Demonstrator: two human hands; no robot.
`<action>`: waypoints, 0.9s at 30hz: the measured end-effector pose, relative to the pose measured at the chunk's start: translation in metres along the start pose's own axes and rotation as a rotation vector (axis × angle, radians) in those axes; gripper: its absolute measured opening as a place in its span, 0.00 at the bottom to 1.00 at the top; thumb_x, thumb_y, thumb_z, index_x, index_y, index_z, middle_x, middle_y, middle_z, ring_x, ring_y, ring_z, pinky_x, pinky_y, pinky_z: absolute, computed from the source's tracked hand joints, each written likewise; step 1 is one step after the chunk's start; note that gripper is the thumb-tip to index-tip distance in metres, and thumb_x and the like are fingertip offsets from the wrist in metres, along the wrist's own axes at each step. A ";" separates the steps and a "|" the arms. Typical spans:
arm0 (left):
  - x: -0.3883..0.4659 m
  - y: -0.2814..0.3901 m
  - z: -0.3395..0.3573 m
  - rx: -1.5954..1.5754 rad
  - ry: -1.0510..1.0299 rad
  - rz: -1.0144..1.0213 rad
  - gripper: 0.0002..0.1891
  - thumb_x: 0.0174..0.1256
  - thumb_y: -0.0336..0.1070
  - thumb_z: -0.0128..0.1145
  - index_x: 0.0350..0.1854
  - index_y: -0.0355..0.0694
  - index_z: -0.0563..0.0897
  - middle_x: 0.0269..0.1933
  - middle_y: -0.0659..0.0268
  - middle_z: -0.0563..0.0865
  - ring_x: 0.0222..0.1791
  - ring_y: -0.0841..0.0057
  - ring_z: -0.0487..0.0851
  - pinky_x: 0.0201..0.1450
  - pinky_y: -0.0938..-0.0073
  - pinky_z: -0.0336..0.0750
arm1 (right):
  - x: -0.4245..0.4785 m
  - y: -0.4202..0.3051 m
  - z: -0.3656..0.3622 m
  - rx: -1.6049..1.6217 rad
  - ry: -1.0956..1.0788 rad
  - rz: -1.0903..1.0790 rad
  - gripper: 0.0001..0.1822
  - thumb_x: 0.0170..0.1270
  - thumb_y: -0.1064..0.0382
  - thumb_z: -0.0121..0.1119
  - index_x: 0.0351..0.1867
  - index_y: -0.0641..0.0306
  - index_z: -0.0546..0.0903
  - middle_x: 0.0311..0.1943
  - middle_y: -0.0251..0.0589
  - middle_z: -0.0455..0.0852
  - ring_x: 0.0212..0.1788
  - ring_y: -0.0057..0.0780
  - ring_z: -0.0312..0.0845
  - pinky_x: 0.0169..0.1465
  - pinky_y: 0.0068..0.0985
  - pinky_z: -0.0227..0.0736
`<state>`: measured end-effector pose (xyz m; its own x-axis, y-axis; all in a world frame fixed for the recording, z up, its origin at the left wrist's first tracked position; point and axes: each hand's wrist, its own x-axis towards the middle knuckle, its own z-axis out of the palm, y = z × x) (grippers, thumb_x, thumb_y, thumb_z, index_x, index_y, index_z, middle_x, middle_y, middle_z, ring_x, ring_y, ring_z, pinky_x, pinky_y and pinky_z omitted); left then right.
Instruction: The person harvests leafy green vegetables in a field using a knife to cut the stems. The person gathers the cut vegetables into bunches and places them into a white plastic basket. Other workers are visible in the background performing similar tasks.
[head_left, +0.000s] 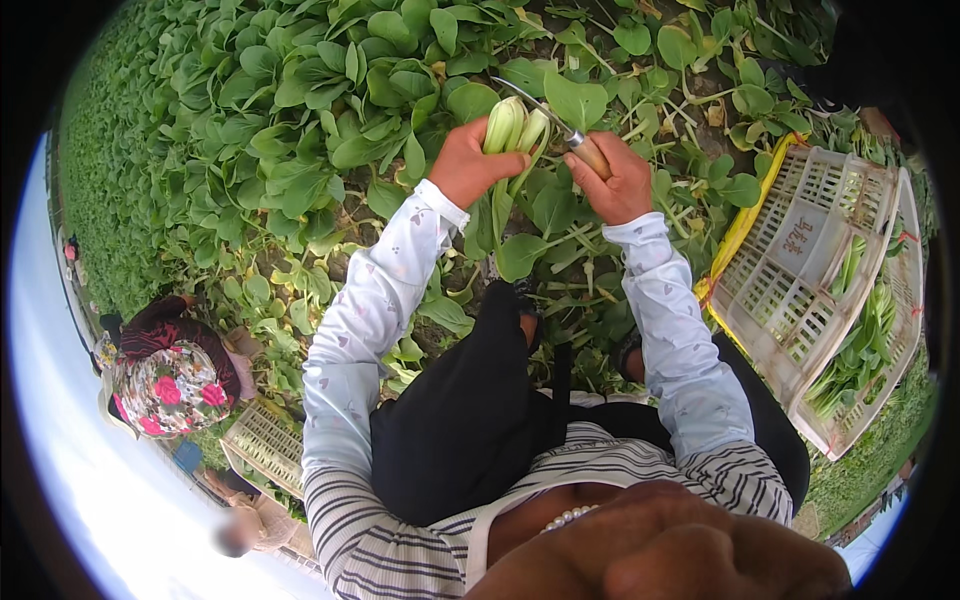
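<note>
My left hand (478, 166) grips a small bunch of leafy green stalks, likely bok choy (505, 126), with the pale stem bases turned up and the leaves hanging down. Closed around the wooden handle of a curved harvesting knife (573, 138) is my right hand (621, 180). The thin blade slants up and left, passing just beside the stem bases; I cannot tell whether it touches them. A broad green leaf (576, 101) shows right behind the blade. Both forearms wear pale printed sleeves.
Dense leafy greens (300, 112) grow ahead and left. Cut leaves and stalks (577, 262) litter the soil near my feet. On the right a white plastic crate (806, 225) with a yellow edge holds greens. At left are a bent-over co-worker (176, 382), another crate (266, 439) and another person (259, 521).
</note>
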<state>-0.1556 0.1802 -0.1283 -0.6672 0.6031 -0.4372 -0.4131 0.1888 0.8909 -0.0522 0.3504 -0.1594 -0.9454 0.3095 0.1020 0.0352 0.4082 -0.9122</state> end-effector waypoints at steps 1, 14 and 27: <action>0.000 -0.002 -0.001 -0.008 -0.009 -0.010 0.17 0.49 0.26 0.61 0.44 0.31 0.78 0.38 0.66 0.83 0.36 0.82 0.80 0.41 0.80 0.74 | 0.000 0.002 0.000 -0.019 0.004 -0.013 0.13 0.53 0.64 0.63 0.37 0.67 0.77 0.26 0.42 0.78 0.24 0.27 0.73 0.30 0.22 0.69; -0.004 0.000 -0.010 -0.183 -0.187 -0.197 0.20 0.53 0.26 0.58 0.50 0.30 0.71 0.38 0.59 0.83 0.35 0.71 0.84 0.40 0.74 0.77 | -0.002 0.015 0.004 -0.113 0.057 -0.116 0.14 0.51 0.66 0.64 0.39 0.65 0.77 0.28 0.46 0.79 0.27 0.35 0.76 0.32 0.24 0.70; -0.005 -0.007 0.002 -0.049 -0.268 -0.049 0.23 0.57 0.29 0.59 0.55 0.32 0.68 0.43 0.64 0.79 0.38 0.74 0.82 0.46 0.73 0.76 | 0.028 -0.026 -0.009 0.581 -0.114 0.323 0.17 0.54 0.59 0.66 0.41 0.66 0.78 0.28 0.29 0.78 0.29 0.15 0.68 0.33 0.18 0.66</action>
<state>-0.1485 0.1774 -0.1321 -0.4604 0.7791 -0.4255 -0.4743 0.1893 0.8598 -0.0762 0.3563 -0.1290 -0.9461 0.2329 -0.2248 0.1717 -0.2276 -0.9585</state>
